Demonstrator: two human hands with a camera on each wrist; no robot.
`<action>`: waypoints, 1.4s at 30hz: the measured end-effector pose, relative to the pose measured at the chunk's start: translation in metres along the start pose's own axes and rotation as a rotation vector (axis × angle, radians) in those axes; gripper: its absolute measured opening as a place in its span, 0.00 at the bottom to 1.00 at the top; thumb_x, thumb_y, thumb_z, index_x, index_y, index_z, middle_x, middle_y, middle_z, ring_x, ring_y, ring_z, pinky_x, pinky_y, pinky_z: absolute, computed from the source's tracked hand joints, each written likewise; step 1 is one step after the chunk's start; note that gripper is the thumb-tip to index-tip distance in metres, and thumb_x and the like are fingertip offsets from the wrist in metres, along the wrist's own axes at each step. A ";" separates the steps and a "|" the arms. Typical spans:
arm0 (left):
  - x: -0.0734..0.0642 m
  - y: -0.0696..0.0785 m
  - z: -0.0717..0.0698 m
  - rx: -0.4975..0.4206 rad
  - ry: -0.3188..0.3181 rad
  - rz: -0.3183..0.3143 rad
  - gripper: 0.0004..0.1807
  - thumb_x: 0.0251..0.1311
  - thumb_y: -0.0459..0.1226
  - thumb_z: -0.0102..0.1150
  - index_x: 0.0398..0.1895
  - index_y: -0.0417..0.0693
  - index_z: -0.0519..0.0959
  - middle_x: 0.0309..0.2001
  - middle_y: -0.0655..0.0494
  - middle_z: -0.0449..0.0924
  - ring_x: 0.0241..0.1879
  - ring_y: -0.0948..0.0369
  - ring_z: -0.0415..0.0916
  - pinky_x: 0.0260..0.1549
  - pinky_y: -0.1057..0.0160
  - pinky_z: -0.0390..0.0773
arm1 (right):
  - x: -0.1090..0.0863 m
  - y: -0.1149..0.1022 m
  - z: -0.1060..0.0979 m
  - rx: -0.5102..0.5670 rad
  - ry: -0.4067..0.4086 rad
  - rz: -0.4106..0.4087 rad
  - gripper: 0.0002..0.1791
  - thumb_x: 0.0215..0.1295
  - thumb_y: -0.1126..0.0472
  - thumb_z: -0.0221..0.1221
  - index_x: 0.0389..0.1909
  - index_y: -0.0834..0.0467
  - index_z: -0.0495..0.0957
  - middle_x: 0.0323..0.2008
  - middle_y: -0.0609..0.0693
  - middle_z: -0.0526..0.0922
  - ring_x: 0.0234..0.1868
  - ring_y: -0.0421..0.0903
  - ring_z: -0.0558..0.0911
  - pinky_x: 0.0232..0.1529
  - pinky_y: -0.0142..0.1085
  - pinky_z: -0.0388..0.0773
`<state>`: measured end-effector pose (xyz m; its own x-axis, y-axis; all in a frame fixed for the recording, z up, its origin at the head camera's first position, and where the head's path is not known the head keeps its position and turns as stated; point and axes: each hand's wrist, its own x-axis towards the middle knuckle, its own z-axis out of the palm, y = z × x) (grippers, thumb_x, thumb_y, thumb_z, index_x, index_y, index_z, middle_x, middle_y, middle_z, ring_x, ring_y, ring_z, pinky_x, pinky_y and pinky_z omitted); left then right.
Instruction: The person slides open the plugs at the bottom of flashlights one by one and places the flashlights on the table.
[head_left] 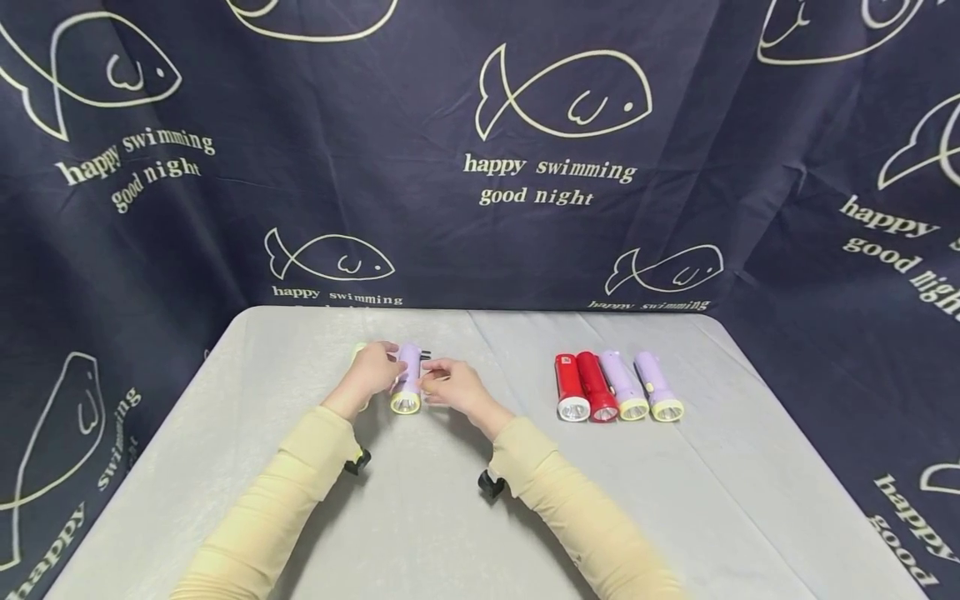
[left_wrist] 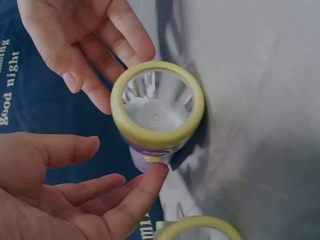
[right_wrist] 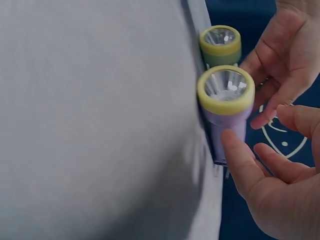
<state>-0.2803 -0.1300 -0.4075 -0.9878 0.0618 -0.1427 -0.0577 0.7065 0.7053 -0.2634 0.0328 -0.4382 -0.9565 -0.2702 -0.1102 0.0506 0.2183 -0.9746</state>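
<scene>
Both loosely spread, gripping nothing — left hand (head_left: pixel 375 368) at nine o'clock, right hand (head_left: pixel 459 387) at three — likely steadying the lilac-and-yellow plastic flashlight (head_left: pixel 409 359) between.

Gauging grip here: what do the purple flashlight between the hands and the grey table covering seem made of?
Purple flashlight: probably moulded plastic, smooth satin finish, from its even colour and soft sheen. Grey table covering: likely cloth, matte, from its creases.

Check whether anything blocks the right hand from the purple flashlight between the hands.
Nothing visible stands between the right hand and that purple flashlight. The green flashlight lies on its other side, by the left hand.
</scene>
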 end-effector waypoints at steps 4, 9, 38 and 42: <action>-0.002 0.005 -0.001 0.057 0.005 0.051 0.26 0.60 0.36 0.55 0.59 0.29 0.68 0.54 0.32 0.75 0.54 0.43 0.74 0.53 0.51 0.74 | -0.001 -0.006 -0.008 -0.064 -0.017 -0.039 0.21 0.59 0.67 0.61 0.53 0.70 0.74 0.41 0.62 0.81 0.39 0.60 0.84 0.40 0.43 0.83; -0.005 0.015 -0.003 0.062 0.006 0.098 0.27 0.60 0.38 0.56 0.59 0.31 0.69 0.54 0.34 0.75 0.56 0.43 0.73 0.55 0.50 0.73 | -0.006 -0.019 -0.018 -0.214 -0.032 -0.084 0.21 0.59 0.64 0.61 0.52 0.69 0.75 0.40 0.62 0.82 0.38 0.62 0.84 0.38 0.45 0.83; -0.031 0.073 -0.003 0.016 0.046 0.293 0.28 0.56 0.40 0.61 0.60 0.40 0.71 0.55 0.43 0.77 0.53 0.48 0.76 0.50 0.53 0.77 | -0.035 -0.058 -0.074 -0.559 0.036 -0.234 0.19 0.59 0.58 0.62 0.51 0.60 0.78 0.45 0.56 0.84 0.40 0.51 0.83 0.43 0.39 0.80; -0.034 0.076 0.003 -0.009 0.069 0.344 0.27 0.56 0.39 0.62 0.60 0.40 0.72 0.55 0.45 0.77 0.53 0.50 0.76 0.50 0.55 0.77 | -0.043 -0.061 -0.080 -0.575 0.057 -0.243 0.20 0.59 0.58 0.62 0.52 0.60 0.78 0.46 0.56 0.83 0.40 0.50 0.83 0.42 0.39 0.80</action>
<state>-0.2510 -0.0761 -0.3510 -0.9571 0.2471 0.1512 0.2791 0.6464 0.7101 -0.2482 0.1067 -0.3585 -0.9357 -0.3288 0.1275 -0.3182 0.6309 -0.7076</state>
